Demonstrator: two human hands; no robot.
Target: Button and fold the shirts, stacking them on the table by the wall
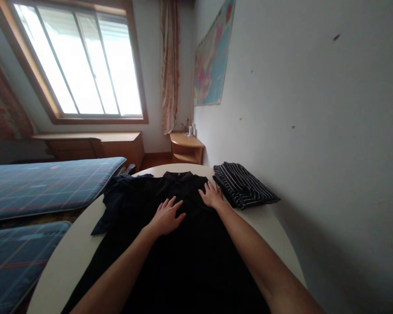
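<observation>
A black collared garment (pixel 186 244) lies spread over the round white table (pixel 286 237), its collar towards the far edge. My left hand (pixel 167 216) rests on the middle of the cloth with its fingers apart, holding nothing. Near the garment's right shoulder, my right hand (pixel 212 195) lies on the fabric, fingers spread and also holding nothing. Dark blue cloth (pixel 113 203) sticks out at the left of the black garment. Just to the right of my right hand sits a folded black-and-white striped garment (pixel 245 185).
Beds with blue plaid mattresses (pixel 52 185) stand at the left. Close along the right side runs a white wall (pixel 330 131). Beyond the table are a corner shelf (pixel 187 140) with small items and a wooden desk (pixel 118 137) under the window (pixel 85 65).
</observation>
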